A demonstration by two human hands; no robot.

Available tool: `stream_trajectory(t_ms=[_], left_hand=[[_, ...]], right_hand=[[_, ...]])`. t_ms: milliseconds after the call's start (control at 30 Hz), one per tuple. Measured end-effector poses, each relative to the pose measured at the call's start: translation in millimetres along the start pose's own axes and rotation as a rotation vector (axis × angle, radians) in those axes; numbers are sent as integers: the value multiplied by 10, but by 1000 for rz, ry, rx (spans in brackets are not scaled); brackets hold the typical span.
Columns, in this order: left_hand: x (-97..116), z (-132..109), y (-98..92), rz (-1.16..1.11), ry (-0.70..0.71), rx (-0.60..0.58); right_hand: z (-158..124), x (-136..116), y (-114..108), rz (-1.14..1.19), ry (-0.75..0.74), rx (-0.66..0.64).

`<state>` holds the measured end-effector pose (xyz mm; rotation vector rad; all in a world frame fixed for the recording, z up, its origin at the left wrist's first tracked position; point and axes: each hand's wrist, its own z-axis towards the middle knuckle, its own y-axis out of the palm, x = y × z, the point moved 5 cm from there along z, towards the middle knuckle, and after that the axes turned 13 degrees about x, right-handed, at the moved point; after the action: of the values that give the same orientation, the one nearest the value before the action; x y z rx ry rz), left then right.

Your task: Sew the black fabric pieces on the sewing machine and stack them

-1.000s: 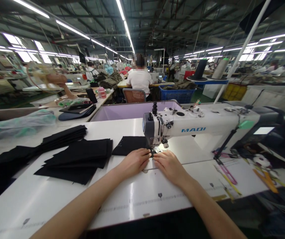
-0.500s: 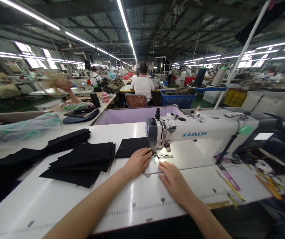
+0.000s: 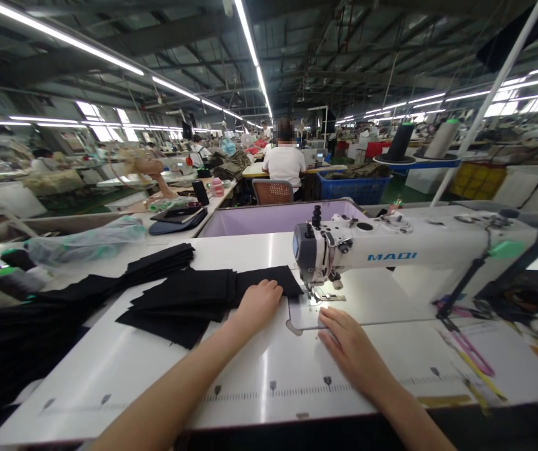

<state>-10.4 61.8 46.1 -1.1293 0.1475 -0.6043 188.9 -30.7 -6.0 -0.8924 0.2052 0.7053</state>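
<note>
A flat black fabric piece (image 3: 278, 279) lies on the white sewing table (image 3: 259, 357), just left of the needle area. My left hand (image 3: 260, 304) is closed at its front edge, fingers bent over the cloth and fingertips partly hidden. Its right corner reaches close to the presser foot (image 3: 314, 295) of the white sewing machine (image 3: 381, 244). My right hand (image 3: 344, 332) rests on the table in front of the needle plate, fingers stretched out and holding nothing. A stack of black fabric pieces (image 3: 179, 297) is left of my left hand, against the flat piece.
More black fabric (image 3: 62, 313) is heaped at the far left, near a mesh bag (image 3: 90, 241). Pink-handled snips (image 3: 473, 354) lie at the right beside a measuring tape. Thread cones (image 3: 400, 143) stand behind the machine. A seated person (image 3: 284, 163) works ahead, beyond a purple bin (image 3: 259, 219).
My left hand has moved left, away from the presser foot, and the fabric piece has shifted slightly left with it. My right hand stays nearly in place. The view has turned a little left.
</note>
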Motion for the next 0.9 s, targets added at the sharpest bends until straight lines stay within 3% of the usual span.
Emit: stream_trajectory(t_ms=[67,133,200,267,367,433,500,600,667,767,900], left_hand=[[-73,37,-210,-72,-113,145],[-256,37,-440,-275,-356,402],[-499,-43,-540,-567,-651,629],[-687,-146,-474,-769,-881,683],[-806,-306,-312,-793,-1023,611],[-795,-408,-270,-739,-998,599],[-705,-440,-294,-654,-813,558],[-370,-372,-309,-350,-207,270],[-160,-382,-231,-108,94,49],[68,-410,-153,61,166,-79],[418,-470,-51,120,75,-120]], right_hand=[[0,5,2,9,6,-2],[3,14,0,24,17,11],[5,25,-2,46,30,28],[4,36,-2,66,46,40],[4,40,-3,79,67,55],[11,38,-12,88,74,68],[24,44,-29,98,88,87],[42,68,-88,95,125,145],[48,48,-156,71,140,206],[53,-142,-254,25,113,264],[62,-604,-204,55,17,194]])
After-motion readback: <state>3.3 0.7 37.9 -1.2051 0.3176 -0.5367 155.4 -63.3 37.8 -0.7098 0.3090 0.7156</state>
